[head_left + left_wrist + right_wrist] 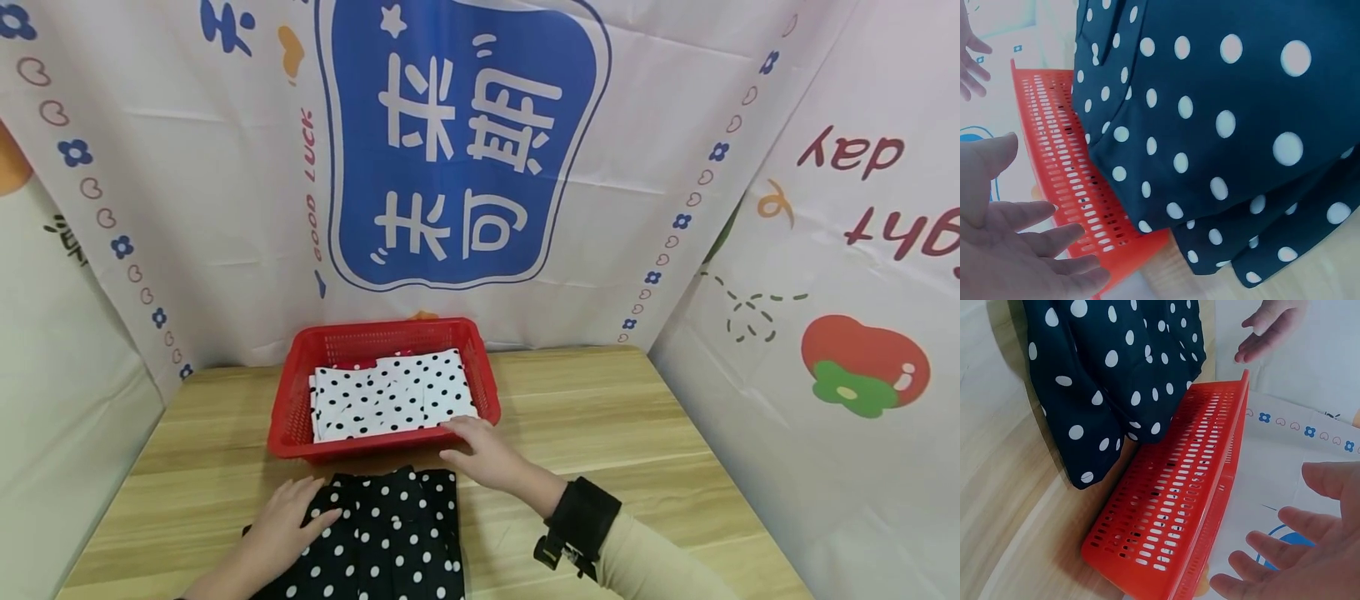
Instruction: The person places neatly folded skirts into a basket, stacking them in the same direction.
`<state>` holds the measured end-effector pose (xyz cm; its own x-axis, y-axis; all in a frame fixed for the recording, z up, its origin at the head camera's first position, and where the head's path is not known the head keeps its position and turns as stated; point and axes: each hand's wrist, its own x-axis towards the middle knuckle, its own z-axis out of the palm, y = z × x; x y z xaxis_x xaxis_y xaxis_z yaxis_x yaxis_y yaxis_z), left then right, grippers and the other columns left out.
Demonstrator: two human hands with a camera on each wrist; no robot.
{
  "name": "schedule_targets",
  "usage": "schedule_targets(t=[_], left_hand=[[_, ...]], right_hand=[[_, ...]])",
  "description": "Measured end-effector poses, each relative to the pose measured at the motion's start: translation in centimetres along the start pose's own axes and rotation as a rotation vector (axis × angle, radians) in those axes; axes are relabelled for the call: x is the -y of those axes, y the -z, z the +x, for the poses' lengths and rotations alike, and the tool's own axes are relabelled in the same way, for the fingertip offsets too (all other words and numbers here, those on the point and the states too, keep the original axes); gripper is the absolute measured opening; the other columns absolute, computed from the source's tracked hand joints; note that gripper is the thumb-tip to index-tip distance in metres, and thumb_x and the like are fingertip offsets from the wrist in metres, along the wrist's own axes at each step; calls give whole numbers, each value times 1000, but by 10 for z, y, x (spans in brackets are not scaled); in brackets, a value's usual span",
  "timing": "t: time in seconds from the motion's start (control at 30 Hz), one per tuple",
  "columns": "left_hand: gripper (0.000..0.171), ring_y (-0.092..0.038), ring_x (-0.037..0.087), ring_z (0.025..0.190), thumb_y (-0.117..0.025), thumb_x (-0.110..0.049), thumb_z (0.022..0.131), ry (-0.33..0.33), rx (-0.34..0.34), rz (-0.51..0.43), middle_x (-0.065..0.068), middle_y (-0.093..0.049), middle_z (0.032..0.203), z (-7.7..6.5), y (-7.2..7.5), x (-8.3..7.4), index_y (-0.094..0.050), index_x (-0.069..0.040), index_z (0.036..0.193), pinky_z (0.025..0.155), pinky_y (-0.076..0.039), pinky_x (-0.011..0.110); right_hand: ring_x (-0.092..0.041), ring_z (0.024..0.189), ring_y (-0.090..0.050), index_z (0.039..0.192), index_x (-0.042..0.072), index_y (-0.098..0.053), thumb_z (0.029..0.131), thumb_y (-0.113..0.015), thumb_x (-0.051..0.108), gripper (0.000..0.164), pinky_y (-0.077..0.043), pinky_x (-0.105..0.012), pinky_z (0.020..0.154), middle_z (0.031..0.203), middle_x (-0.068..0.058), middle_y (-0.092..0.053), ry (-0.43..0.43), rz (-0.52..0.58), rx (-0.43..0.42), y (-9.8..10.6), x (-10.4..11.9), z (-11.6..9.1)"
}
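Observation:
A black cloth with white polka dots [390, 533] lies folded on the table in front of the red basket. Over its left side hovers my left hand [281, 529], fingers spread and apart from the cloth in the left wrist view. My right hand [487, 454] is by the basket's near right corner, its fingers extended and holding nothing; in the right wrist view [1297, 544] they are clear of the rim. Inside the red plastic basket [288, 417] sits a folded white cloth with black dots [390, 396], with a bit of red cloth showing behind it.
The wooden table [600, 417] carries the basket near its back edge. Printed white sheets [225, 208] hang behind and on both sides. A black strap with a small device [581, 525] is round my right wrist.

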<state>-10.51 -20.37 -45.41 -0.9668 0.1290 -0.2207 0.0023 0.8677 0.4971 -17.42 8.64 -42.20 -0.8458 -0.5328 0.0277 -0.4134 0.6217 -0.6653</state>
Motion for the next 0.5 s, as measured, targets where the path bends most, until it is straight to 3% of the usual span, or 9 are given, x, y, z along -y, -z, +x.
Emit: schedule_targets(t=[0.2,0.5], left_hand=[[64,-31,61,125,-60,-40,94,16,14,-1,38,-46,129,-3,-8,9,-51,15,127,99,-30,69],[66,-34,58,123,-65,-39,91,43,55,-9,38,-46,128,-5,-14,20,-51,15,127,97,-32,69]], right_hand=[[-30,129,-44,134,0,-55,95,-63,19,45,-38,-46,107,136,-14,-54,16,-15,4,-4,0,-1],[-31,133,-40,135,3,-55,96,-61,23,44,-35,-43,108,140,-14,-50,-16,1,79,-21,2,-9]])
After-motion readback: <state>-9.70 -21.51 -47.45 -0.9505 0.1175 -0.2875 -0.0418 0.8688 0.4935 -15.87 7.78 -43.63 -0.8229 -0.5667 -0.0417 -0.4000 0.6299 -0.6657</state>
